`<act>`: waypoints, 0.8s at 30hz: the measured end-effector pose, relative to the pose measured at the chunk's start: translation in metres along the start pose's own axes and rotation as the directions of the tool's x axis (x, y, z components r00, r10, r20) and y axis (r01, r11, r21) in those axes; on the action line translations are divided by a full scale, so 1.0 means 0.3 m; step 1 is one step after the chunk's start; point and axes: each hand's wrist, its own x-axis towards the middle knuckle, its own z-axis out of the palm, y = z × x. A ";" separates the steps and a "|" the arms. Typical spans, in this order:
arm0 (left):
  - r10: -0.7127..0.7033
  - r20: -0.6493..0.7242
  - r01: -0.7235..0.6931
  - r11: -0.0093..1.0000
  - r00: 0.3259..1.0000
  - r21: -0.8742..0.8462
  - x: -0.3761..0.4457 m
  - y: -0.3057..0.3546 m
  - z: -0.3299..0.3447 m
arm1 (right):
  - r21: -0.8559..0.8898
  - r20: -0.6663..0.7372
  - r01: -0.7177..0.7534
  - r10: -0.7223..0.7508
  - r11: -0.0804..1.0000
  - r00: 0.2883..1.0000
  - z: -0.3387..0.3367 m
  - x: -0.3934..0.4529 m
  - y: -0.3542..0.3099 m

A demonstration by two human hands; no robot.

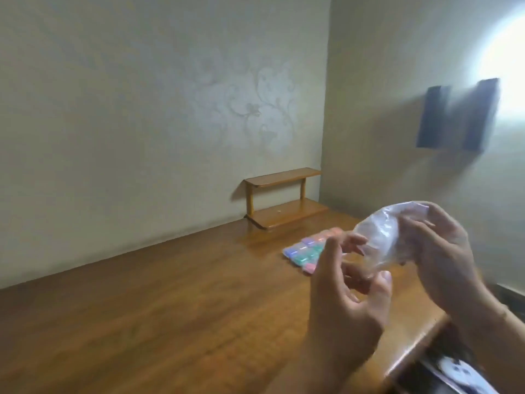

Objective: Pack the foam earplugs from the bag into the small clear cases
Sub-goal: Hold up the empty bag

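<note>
While held above the table (142,322), the clear bag (380,240) is gripped by both hands.
It is pinched by the left hand (349,302) and clasped by the right hand (443,257); the cases (306,251) lie near the far right corner.

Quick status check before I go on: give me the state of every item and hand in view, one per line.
Clear bag: held up off the table between both hands, crumpled; contents not discernible.
Right hand: grips the bag's upper part.
Left hand: fingers curled at the bag's lower edge.
Small cases: grouped on the table, coloured contents inside; lids too blurred to judge.
Wooden shelf: upright at the table's far corner.
</note>
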 end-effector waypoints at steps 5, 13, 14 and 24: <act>-0.201 0.403 0.334 0.896 0.893 -0.293 -0.237 -0.006 0.549 | -0.137 -0.398 -0.047 -0.011 0.989 0.917 -0.523 -0.203 -0.149; -0.302 0.725 0.502 0.862 0.619 -0.069 -0.714 -0.220 1.049 | -0.236 -0.690 -0.390 0.129 0.890 0.712 -1.165 -0.661 0.055; -0.313 0.735 0.484 0.874 0.601 -0.024 -0.742 -0.265 1.072 | -0.222 -0.704 -0.429 0.161 0.875 0.691 -1.205 -0.696 0.101; -0.330 0.782 0.210 0.944 0.529 0.256 -0.759 -0.646 1.077 | -0.072 -0.693 -0.648 0.430 0.758 0.579 -1.317 -0.796 0.571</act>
